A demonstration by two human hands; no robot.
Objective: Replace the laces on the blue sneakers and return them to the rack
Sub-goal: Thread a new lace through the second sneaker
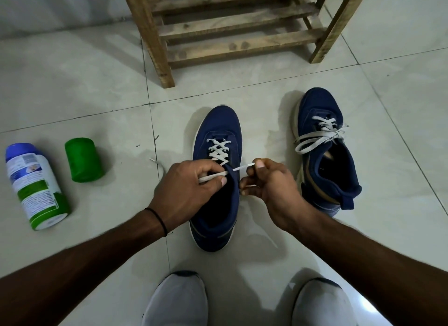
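Two blue sneakers stand on the tiled floor, toes pointing away from me. The nearer sneaker [219, 131] in the middle carries a white lace [219, 151] crossed through its lower eyelets. My left hand [186, 192] pinches one lace end over the shoe's opening. My right hand [269, 185] pinches the other lace end [244, 166] between thumb and finger, just right of the shoe. The second sneaker [324, 146] to the right has its white lace [317, 137] tied in a loose bow.
A wooden slatted rack [232, 29] stands just beyond the shoes. On the floor at left lie a white bottle with a blue cap [34, 185] and a green cap [83, 159]. My two grey shoes [179, 299] show at the bottom edge.
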